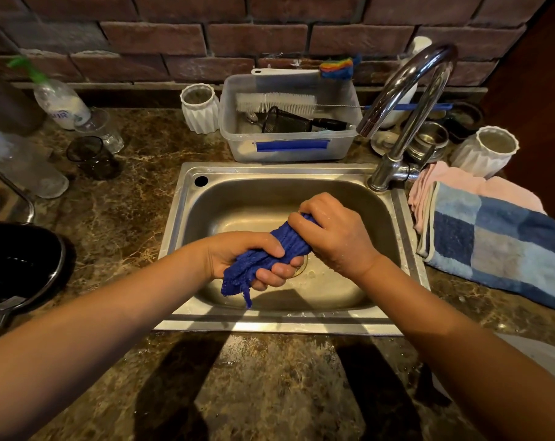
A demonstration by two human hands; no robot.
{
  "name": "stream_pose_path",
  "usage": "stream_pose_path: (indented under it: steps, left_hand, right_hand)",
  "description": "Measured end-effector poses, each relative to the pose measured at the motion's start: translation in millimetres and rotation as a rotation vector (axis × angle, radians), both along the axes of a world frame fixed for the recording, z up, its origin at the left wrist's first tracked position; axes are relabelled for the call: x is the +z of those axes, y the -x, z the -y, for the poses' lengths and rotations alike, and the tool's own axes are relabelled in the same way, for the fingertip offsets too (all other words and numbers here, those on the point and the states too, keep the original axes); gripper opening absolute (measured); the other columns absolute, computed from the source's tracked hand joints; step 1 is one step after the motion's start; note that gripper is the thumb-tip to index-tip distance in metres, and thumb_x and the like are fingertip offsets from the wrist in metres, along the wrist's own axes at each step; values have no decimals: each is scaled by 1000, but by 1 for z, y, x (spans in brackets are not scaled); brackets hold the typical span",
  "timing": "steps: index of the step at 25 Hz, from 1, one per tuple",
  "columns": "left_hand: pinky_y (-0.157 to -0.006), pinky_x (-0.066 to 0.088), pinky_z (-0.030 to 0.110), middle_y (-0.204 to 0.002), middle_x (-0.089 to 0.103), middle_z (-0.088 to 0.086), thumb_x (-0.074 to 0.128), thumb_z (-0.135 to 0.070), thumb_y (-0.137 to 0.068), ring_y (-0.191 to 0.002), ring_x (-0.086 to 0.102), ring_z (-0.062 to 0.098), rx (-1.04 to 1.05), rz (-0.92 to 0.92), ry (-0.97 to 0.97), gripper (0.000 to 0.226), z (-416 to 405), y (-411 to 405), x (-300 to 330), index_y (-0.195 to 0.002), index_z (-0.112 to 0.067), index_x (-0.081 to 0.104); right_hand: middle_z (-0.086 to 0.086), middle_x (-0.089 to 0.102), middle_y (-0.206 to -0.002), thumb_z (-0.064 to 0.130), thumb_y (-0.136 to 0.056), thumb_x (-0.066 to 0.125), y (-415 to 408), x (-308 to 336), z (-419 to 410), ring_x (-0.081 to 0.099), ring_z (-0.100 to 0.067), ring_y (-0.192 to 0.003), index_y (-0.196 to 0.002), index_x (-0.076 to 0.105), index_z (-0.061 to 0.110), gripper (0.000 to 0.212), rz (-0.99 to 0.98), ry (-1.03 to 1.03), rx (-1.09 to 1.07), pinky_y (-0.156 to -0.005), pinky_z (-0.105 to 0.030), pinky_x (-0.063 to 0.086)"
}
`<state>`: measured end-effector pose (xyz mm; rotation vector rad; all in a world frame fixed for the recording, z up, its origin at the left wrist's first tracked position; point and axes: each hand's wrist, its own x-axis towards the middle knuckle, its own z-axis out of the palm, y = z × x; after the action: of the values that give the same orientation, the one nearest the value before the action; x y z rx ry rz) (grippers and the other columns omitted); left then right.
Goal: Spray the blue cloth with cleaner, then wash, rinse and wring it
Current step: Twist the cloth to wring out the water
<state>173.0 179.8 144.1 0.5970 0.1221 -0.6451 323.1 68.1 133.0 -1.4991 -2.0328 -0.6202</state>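
While a marble counter is running under a brick wall, a steel sink is sitting in it with the tap arching above. Both hands are gripping the twisted cloth over the basin: left hand is clenching its lower end, right hand its upper end, fingers fully curled. The spray bottle label is too blurred to read.

Dim warm light, forearm shadows, wide-angle bending at edges.
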Motion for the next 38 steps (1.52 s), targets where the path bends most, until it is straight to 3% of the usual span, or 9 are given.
stream_pose_path:
  steps: [8, 12, 16, 19, 22, 24, 28, 33, 38]
  left_hand:
    - [-38, 42, 12, -59, 55, -4, 71, -15, -69, -42, 50, 2, 158, -192, 4, 20, 17, 2, -11, -82, -12, 56]
    - [-42, 42, 15, -52, 52, -6, 54, -8, -82, -42, 46, 5, 123, -191, -626, 13, 11, -1, 2, -72, -13, 49]
    - [-55, 46, 22, -60, 60, -2, 65, -13, -76, -57, 57, 15, -15, -90, -1450, 8, 4, -15, 6, -77, -11, 57]
    - [-67, 49, 29, -88, 66, 5, 71, -25, -73, -79, 61, 20, -207, 169, -1894, 32, -3, -22, 1, -100, -13, 59]
    - [-74, 49, 32, -99, 66, 2, 66, -32, -77, -87, 61, 21, -353, 496, -2085, 33, -16, -24, 0, -106, -18, 55]
    - [-70, 45, 31, -97, 66, 4, 66, -30, -79, -86, 61, 23, -353, 715, -2165, 32, -24, -26, 0, -105, -16, 54]
    - [-49, 46, 29, -71, 66, 6, 79, -21, -66, -59, 61, 26, -61, 1261, -2155, 41, -39, -27, -2, -91, -15, 48]
    - [-45, 51, 28, -67, 65, 7, 59, -24, -79, -56, 61, 23, 225, 1451, -2156, 19, -44, -28, -5, -87, -15, 45]
    - [-43, 47, 24, -63, 63, 8, 54, -21, -79, -53, 59, 23, 353, 1431, -2194, 13, -42, -28, -13, -84, -14, 45]
  right_hand:
    - [-10, 65, -84, 17, -79, 60, -11, -4, 2, 57, -24, -65, -104, 52, 13, 27, 113, 233, 7, -41, -26, 43]
    - [-11, 62, -79, 15, -70, 73, -3, -2, 3, 59, -27, -64, -101, 58, 11, 34, 30, 542, -48, -42, -29, 40]
    - [-9, 65, -94, 25, -81, 63, 12, 3, -6, 63, -28, -84, -108, 55, 12, 31, -95, 912, -260, -61, -29, 36]
    - [-5, 62, -87, 29, -75, 72, 15, 5, -15, 62, -21, -80, -107, 59, 11, 39, -470, 1186, -300, -64, -28, 45]
    - [-2, 60, -65, 28, -70, 76, 16, 8, -14, 54, -9, -47, -88, 59, 14, 28, -867, 1312, -272, -46, -20, 43]
    - [2, 52, -48, 17, -72, 74, 23, 10, -7, 41, -7, -31, -75, 55, 14, 19, -1211, 1316, -252, -36, -18, 33]
    - [4, 44, -42, 5, -83, 62, 31, 8, 3, 30, -5, -30, -70, 50, 12, 19, -1844, 1267, -89, -31, -14, 21]
    - [10, 44, -43, 21, -82, 54, 50, 10, 6, 31, 2, -27, -67, 49, 16, 17, -2425, 1207, 281, -26, -10, 22]
    - [10, 45, -41, 30, -66, 75, 60, 5, 3, 33, 1, -23, -57, 55, 17, 26, -2577, 1102, 388, -25, -11, 21]
